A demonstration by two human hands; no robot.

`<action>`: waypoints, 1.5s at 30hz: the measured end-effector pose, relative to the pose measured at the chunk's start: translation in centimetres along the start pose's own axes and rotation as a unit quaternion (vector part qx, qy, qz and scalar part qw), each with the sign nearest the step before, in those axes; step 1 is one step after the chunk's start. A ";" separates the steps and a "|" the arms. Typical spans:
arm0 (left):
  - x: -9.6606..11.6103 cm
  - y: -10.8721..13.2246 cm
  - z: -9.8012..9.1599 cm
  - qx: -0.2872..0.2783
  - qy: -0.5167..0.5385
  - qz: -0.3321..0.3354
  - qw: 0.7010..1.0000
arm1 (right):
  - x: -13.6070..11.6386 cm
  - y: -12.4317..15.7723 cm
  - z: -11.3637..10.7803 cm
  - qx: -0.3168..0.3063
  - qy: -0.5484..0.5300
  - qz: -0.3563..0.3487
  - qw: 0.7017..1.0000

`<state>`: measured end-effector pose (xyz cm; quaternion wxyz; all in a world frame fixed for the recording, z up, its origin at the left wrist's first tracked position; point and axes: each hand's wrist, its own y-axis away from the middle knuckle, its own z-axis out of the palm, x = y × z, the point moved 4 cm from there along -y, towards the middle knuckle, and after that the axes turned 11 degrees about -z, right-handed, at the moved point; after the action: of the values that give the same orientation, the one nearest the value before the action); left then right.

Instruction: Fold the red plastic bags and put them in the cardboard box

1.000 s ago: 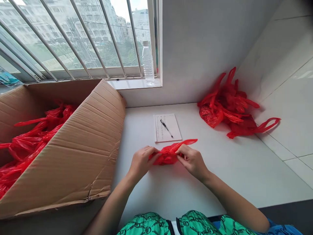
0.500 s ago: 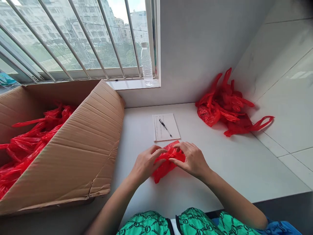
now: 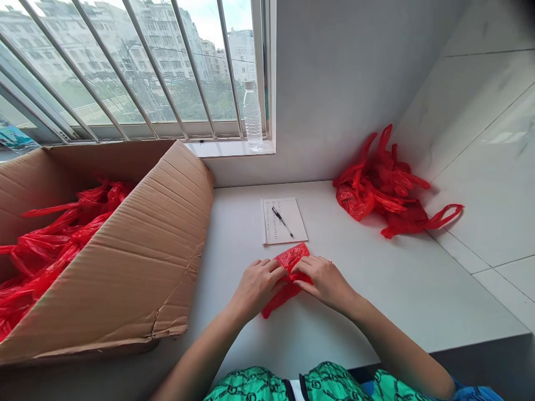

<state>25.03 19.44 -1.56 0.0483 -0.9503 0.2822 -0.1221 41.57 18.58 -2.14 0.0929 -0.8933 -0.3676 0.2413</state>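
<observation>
From the head view we see our left hand (image 3: 258,284) and right hand (image 3: 326,281) half curled, fingers touching the red bag (image 3: 293,255); whether either grips it, we cannot tell. The bag lies on the white table (image 3: 401,295), just near of the notebook (image 3: 289,214), right of the cardboard box (image 3: 125,267).

We see red on the plastic bag (image 3: 294,254) and the heaped bags (image 3: 390,181), white on the counter (image 3: 401,287). Our top (image 3: 251,384) is green with a black chain-like pattern; the box (image 3: 137,256) is brown.
</observation>
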 end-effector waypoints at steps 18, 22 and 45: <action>-1.2 0.0 -0.5 0.082 0.037 -0.019 0.996 | 0.5 -0.1 0.6 0.015 -0.115 0.056 0.992; -4.1 0.5 -2.3 0.147 0.132 -0.109 0.974 | 1.7 0.3 -2.0 0.107 -0.183 0.116 0.970; -5.9 0.8 -5.7 0.284 0.567 -0.235 0.737 | 4.0 0.7 -3.8 0.318 -0.449 0.211 0.808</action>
<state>18.37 21.89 2.65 0.1174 -0.6836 -0.0226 -0.7200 46.38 20.95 -0.58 0.1434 -0.6614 -0.0738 0.7325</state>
